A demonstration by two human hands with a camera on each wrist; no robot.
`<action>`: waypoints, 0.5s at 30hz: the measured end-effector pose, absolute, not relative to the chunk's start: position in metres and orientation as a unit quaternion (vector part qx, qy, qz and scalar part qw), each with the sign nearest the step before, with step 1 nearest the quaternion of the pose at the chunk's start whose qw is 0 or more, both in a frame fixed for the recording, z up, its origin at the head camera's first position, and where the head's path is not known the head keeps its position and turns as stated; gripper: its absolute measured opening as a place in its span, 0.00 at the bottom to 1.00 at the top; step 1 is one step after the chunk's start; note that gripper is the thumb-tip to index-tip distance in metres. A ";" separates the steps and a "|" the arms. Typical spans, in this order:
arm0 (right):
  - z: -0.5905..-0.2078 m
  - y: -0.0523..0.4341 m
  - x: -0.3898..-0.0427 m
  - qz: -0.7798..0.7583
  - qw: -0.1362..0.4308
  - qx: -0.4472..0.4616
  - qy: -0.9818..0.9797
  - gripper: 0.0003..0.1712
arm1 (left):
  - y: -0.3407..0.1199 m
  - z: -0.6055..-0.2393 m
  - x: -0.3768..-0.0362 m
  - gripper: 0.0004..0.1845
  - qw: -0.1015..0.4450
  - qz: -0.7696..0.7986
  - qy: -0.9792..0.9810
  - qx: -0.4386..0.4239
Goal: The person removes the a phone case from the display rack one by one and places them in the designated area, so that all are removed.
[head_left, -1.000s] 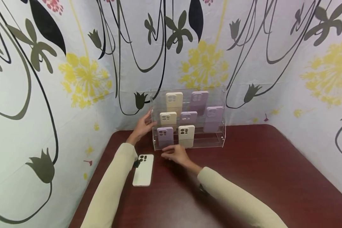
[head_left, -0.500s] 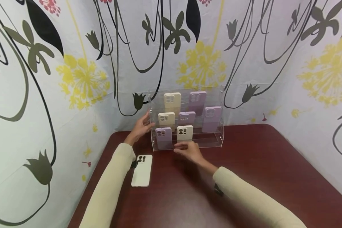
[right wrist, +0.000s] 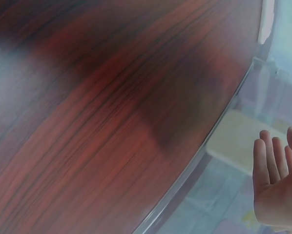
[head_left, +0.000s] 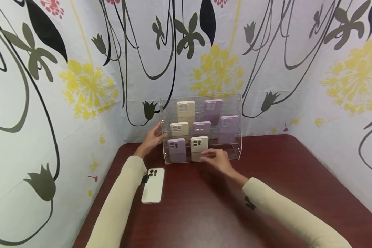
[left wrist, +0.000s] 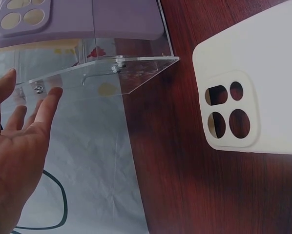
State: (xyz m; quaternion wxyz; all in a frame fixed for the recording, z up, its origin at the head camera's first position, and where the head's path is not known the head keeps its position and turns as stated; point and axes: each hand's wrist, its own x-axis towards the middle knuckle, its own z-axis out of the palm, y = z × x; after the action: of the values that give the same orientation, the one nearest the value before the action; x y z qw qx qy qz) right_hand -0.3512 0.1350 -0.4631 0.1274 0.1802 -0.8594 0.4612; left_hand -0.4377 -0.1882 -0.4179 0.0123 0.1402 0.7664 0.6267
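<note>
A clear acrylic display stand [head_left: 215,156] holds several phone cases, purple and cream, in tiered rows. My left hand [head_left: 152,139] is at the stand's left side panel; in the left wrist view its fingers [left wrist: 47,108] are extended, with tips right at the clear panel. My right hand [head_left: 218,161] is in front of the bottom row, its fingertips overlapping the lower right corner of a cream phone case [head_left: 199,145]. Nothing shows between its fingers in the right wrist view. Left of that case stands a purple phone case [head_left: 177,148]. A white phone case [head_left: 153,187] lies on the table near my left wrist.
The dark red wooden table [head_left: 198,213] carries the stand near its back edge. A patterned cloth [head_left: 136,82] hangs close behind the stand and along both sides. The upper tiers hold more cases, among them a purple one [head_left: 228,127] at the right.
My right hand has moved right along the front of the stand, from below the purple case to the cream case's lower right corner. The left hand stays at the side panel.
</note>
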 end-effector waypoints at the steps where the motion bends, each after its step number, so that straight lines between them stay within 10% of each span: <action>1: -0.463 0.138 -0.352 0.457 0.133 0.179 -0.861 0.14 | -0.189 -0.418 -0.437 0.44 0.012 0.627 0.767 0.138; 15: -0.448 0.170 -0.377 0.461 0.182 0.150 -0.855 0.20 | -0.188 -0.417 -0.436 0.45 0.013 0.619 0.775 0.128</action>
State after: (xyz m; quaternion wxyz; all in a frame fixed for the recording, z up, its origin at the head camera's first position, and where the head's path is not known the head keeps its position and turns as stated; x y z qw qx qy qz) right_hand -0.3768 0.1701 -0.4478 0.1820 0.1504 -0.8555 0.4609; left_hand -0.4360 -0.1877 -0.4169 0.0128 0.1278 0.7749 0.6189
